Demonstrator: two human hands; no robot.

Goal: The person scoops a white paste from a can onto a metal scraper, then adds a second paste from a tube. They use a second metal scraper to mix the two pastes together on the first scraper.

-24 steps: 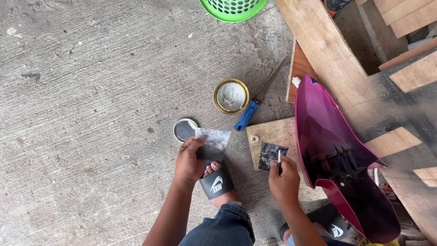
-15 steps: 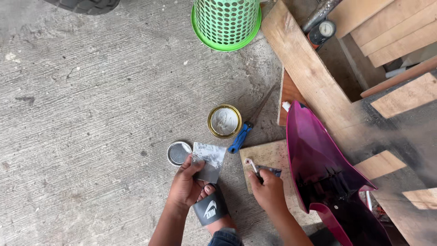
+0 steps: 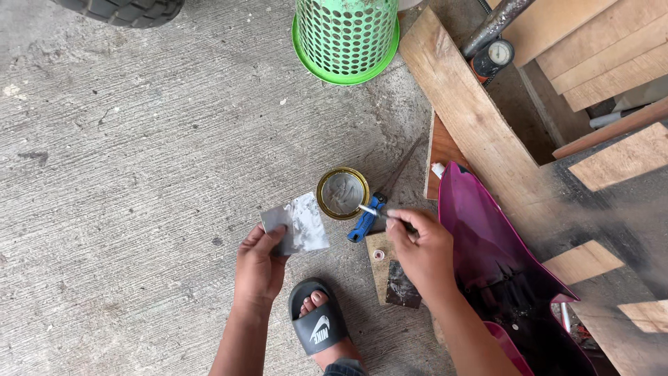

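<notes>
Two bare hands work low over a concrete floor point(image 3: 139, 160), seen from above. My left hand point(image 3: 261, 261) pinches a small flat card point(image 3: 296, 224) smeared with grey paste, fingers closed on its lower corner so the coated face stays level and turned up. My right hand point(image 3: 421, 247) is curled shut around a thin stick point(image 3: 376, 212), gripped like a pen, with its pale tip reaching toward an open round tin point(image 3: 342, 193) of grey paste. That tin sits on the floor just beyond both hands, between them.

Just beside the tin lies a blue-handled tool point(image 3: 365, 217), partly under the stick. Below my right hand rests a small wooden board point(image 3: 393, 275) with a dark stained patch. My foot in a black slide sandal point(image 3: 319, 326) is planted between my forearms.

To the right, close to my right wrist, a glossy magenta body panel point(image 3: 501, 257) leans beside wooden planks point(image 3: 473, 118), crowding that side. Farther off stand a green mesh basket point(image 3: 344, 35), a round pressure gauge point(image 3: 497, 54) and the edge of a black tyre point(image 3: 118, 8).
</notes>
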